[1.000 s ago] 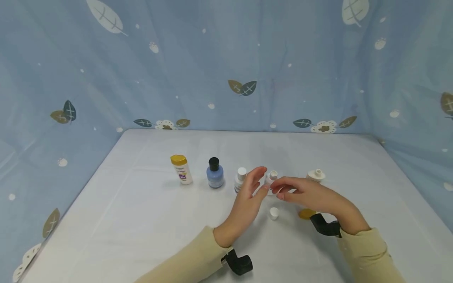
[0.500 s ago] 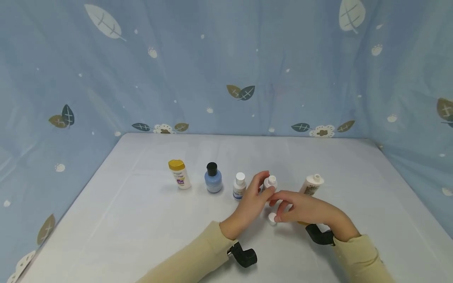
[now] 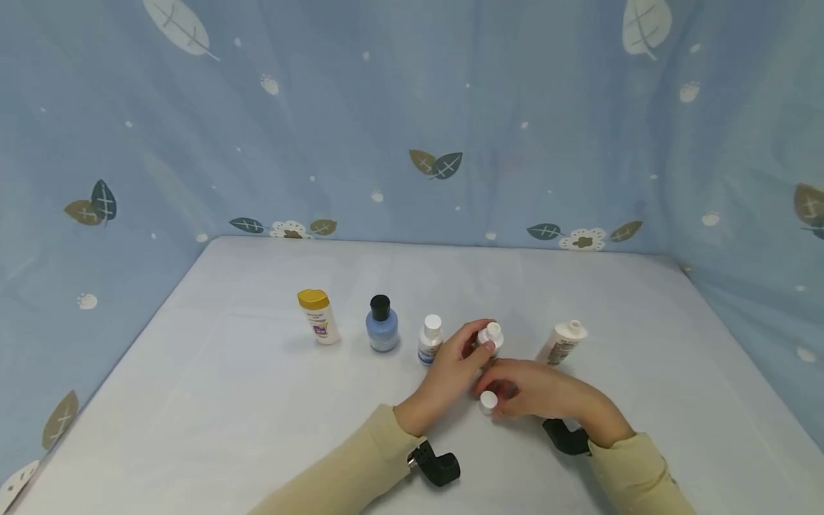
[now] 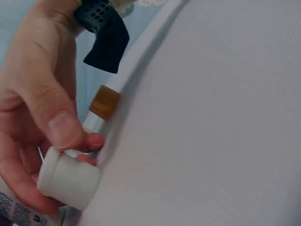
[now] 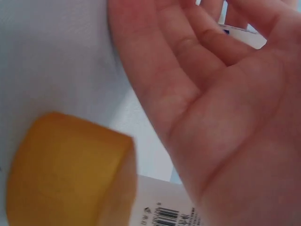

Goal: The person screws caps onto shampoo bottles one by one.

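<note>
My left hand grips a small uncapped white bottle, its thumb in front and its fingers behind. Just in front of that bottle, the curled thumb and fingers of my right hand pinch a white screw cap at table level. In the left wrist view the same white cap is tilted, with the right thumb at its rim. A yellow cap lies on the table beyond the right hand, hidden in the head view. The right wrist view shows the right palm beside that yellow cap.
To the left stand a capped white bottle, a blue bottle with a black cap and a white bottle with a yellow cap. An uncapped white bottle stands at the right on the white table.
My left hand has closed around the uncapped white bottle. My right hand has lowered and moved left to the white cap, its fingers now around it.
</note>
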A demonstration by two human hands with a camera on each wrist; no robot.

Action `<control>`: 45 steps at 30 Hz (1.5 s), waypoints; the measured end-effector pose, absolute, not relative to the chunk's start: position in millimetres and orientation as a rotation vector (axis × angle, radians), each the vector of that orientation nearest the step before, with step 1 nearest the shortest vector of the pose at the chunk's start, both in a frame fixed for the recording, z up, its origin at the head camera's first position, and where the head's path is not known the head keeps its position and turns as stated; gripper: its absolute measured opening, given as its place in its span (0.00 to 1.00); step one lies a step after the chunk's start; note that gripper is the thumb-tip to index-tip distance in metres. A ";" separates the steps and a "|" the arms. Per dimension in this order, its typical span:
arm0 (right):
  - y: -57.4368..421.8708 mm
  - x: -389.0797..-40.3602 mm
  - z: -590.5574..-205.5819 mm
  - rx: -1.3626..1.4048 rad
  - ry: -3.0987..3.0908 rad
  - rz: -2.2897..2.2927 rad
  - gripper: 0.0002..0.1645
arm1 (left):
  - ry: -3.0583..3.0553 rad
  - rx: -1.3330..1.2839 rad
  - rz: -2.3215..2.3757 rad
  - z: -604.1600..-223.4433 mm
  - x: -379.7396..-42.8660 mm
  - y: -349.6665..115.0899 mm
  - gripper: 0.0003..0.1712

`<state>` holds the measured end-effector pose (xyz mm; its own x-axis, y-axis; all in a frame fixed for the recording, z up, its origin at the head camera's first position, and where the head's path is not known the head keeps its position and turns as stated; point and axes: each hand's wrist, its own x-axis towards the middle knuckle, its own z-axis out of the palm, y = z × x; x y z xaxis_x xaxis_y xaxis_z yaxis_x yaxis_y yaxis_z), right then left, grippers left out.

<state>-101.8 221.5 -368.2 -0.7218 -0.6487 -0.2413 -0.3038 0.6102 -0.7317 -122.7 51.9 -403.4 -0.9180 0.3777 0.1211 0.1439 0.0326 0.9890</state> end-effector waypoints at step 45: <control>210.4 -106.4 -354.2 -0.436 3.010 -1.386 0.22 | 2.254 0.608 2.001 -377.9 -109.9 47.3 0.18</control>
<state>-106.4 210.4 -354.2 -0.9461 -0.1498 0.2872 -0.3156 0.6258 -0.7133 -109.9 47.3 -377.9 -0.9196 0.3329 0.2085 0.2465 0.0758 0.9662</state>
